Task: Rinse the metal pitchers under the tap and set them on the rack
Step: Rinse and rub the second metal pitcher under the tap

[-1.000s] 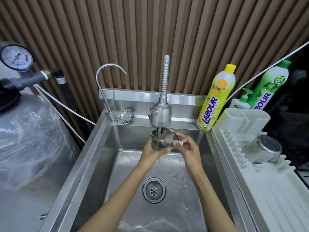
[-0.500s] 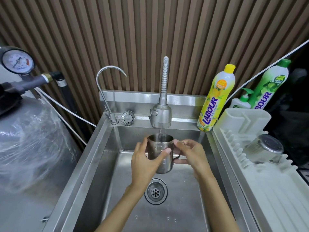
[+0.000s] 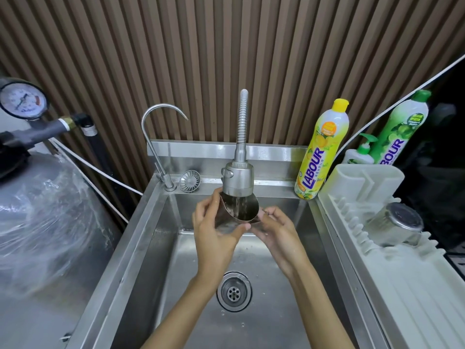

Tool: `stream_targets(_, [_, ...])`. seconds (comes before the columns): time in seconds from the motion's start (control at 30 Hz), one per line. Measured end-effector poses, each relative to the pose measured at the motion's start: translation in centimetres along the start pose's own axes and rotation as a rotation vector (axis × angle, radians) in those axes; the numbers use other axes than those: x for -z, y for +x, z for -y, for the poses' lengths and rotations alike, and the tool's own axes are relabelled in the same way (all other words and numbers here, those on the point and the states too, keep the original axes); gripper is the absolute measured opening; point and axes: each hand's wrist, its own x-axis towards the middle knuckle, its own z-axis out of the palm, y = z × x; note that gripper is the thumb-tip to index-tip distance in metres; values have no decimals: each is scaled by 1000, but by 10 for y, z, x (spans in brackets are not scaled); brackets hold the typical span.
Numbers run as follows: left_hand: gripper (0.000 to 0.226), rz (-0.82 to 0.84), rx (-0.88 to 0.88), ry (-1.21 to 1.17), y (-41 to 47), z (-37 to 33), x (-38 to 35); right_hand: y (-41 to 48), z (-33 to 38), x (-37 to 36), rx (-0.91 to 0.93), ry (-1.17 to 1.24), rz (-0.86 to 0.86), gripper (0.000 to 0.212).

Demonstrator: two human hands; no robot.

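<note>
A metal pitcher (image 3: pixel 239 210) is being held over the far part of the sink (image 3: pixel 151 248), directly under the tap's spray head (image 3: pixel 237 180). It is being tipped so that its open mouth faces up and toward the near side. Water is being run from the spray head straight into that mouth and is being caught against the inner wall; how much is gathering inside cannot be told.

The pitcher's left side is being gripped by the left hand (image 3: pixel 214 235), with fingers curled round the body and the thumb laid across its near side. Its right side is being pinched by the curled fingers of the right hand (image 3: pixel 276 233); the handle is hidden there. The drain (image 3: pixel 234 290) is being left uncovered below the hands, nearer in the basin.

To the right, a second pitcher (image 3: pixel 395 227) is being kept on the white rack (image 3: pixel 402 285), tilted with its flat base up, so its inside is hidden. A divided white holder (image 3: pixel 364 177) is being carried at the rack's far end. Behind it, a yellow detergent bottle (image 3: pixel 322 149), a small pump bottle (image 3: pixel 359 154) and a green detergent bottle (image 3: pixel 400 127) are being kept upright; their fill levels cannot be read.
</note>
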Motion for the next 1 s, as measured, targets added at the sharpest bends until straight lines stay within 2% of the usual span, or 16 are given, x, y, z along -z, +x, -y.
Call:
stream_targets(0.07, [95,-22,34,130,-2,-1,5,-3,2,-1,-37,-137,-54,18])
stream_targets(0.13, [93,36,139,165,-4,1,7,-5,8,-2,-56,-328,-149,19])
stream_targets(0.17, [81,76,184,149,-5,3,7,-6,12,-1,-57,-424,-204,19])
stream_targets(0.23, [43,160,242,64,-7,8,3,-8,20,-3,6,-670,-314,21])
stream_targets(0.27, [36,202,266,-2,-7,10,0,-10,24,-5,67,-822,-360,23])
stream_targets(0.33, [44,290,324,-159,-5,15,-5,-13,30,-11,192,-1072,-419,25])
stream_targets(0.37, [49,321,351,-236,-2,17,-8,-14,31,-13,250,-1119,-430,23])
stream_targets(0.4, [50,338,363,-306,2,16,-11,-15,32,-15,299,-1099,-425,18])
stream_targets(0.47, [55,316,346,-398,12,11,-15,-12,32,-15,338,-891,-385,8])
stream_targets(0.57, [72,190,270,-438,23,0,-14,-3,23,-14,290,-513,-247,21])
stream_targets(0.67, [88,91,79,-306,24,-3,-7,5,8,-14,177,-121,-104,24])
stream_targets(0.73, [86,59,2,-140,18,-6,0,6,1,-12,85,29,-41,18])
stream_targets(0.87, [95,-106,10,122,2,0,5,-5,-1,-7,-9,-168,-70,18])
stream_targets(0.93, [96,-98,78,135,-6,4,3,-11,7,-7,-29,-294,-126,18])
stream_targets(1.0, [88,-29,166,98,-14,6,-1,-15,17,-6,-4,-491,-231,18])
